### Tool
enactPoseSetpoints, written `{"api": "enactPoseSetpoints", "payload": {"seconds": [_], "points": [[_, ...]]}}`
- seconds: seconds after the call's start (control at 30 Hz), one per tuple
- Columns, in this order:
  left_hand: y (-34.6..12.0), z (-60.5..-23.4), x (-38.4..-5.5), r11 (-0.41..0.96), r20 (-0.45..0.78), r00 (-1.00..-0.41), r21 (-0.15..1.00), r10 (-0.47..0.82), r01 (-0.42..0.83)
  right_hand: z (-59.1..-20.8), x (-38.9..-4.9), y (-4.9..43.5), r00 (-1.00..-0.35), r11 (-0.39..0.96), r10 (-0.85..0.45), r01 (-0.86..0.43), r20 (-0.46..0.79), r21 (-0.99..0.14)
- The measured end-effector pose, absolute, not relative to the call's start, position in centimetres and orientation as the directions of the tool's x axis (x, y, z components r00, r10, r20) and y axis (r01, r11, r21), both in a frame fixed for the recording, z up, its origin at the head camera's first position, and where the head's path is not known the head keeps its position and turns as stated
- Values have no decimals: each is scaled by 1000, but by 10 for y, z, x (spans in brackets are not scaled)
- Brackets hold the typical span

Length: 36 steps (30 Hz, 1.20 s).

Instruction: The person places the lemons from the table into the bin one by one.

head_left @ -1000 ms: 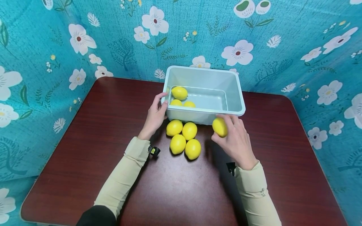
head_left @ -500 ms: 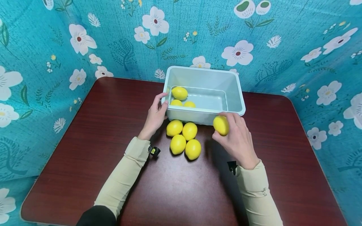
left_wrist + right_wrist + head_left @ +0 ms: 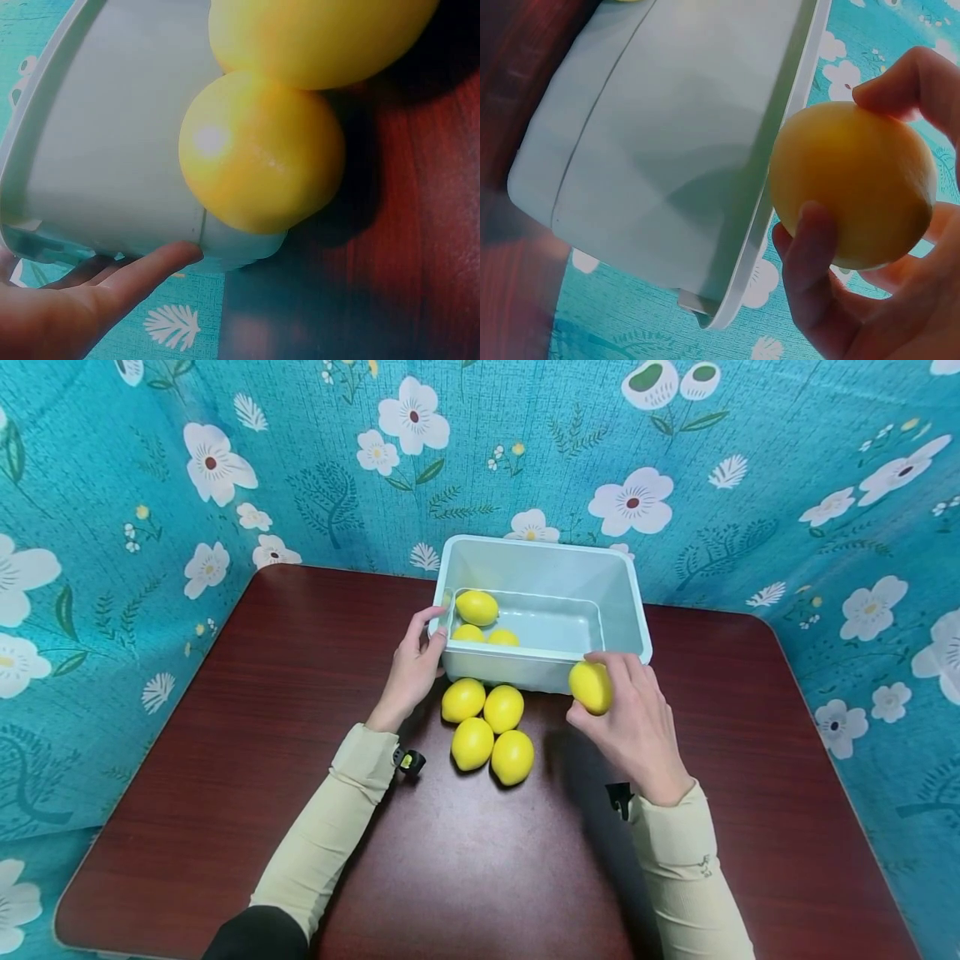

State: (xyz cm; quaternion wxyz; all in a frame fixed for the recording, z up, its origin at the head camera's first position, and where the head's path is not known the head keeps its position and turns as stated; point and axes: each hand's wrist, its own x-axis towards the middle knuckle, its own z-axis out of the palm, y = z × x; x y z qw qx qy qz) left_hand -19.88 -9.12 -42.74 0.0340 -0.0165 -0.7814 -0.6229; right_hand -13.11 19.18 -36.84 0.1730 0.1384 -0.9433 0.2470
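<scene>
Between the thumb and fingers of my right hand (image 3: 636,727) is a yellow lemon (image 3: 590,687), held up in front of the bin's right part. The right wrist view shows this lemon (image 3: 851,184) near the rim, with fingertips pressed into both sides. My left hand (image 3: 408,672) grips the left end of the pale blue-grey plastic bin (image 3: 525,675), its thumb along the wall. Inside the bin, at the left, lie three lemons (image 3: 477,607), two partly hidden by the front wall. Several more lemons (image 3: 472,743) sit clustered on the table before the bin.
The dark red-brown wooden table (image 3: 322,627) has rounded back corners. Behind it and along both sides hangs a turquoise floral cloth (image 3: 517,460), close to the bin's back. The lemon cluster stands between my two forearms.
My right hand, with the lemon in its fingers, has risen slightly toward the bin's rim and shifted a little right. My left hand, the bin and the other lemons stay put.
</scene>
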Motion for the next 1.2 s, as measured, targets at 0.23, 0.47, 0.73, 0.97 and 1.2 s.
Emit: {"api": "enactPoseSetpoints", "payload": {"seconds": [0.23, 0.47, 0.73, 0.97, 1.2], "points": [[-91, -428, -199, 232, 69, -997, 971, -21, 62, -364, -134, 194, -899, 843, -167, -343, 405, -415], [-91, -427, -198, 235, 70, -997, 970, -18, 64, -358, -136, 197, -900, 846, -149, -331, 410, -418], [-91, -427, -199, 236, 73, -997, 969, -16, 67, -349, -141, 200, -887, 845, -153, -346, 435, -408], [-91, -427, -199, 239, 75, -997, 969, -18, 69, -344, -148, 203, -879, 843, -151, -353, 452, -406], [-91, -427, -199, 238, 69, -997, 969, -24, 61, -340, -152, 206, -879, 840, -140, -350, 457, -415]]}}
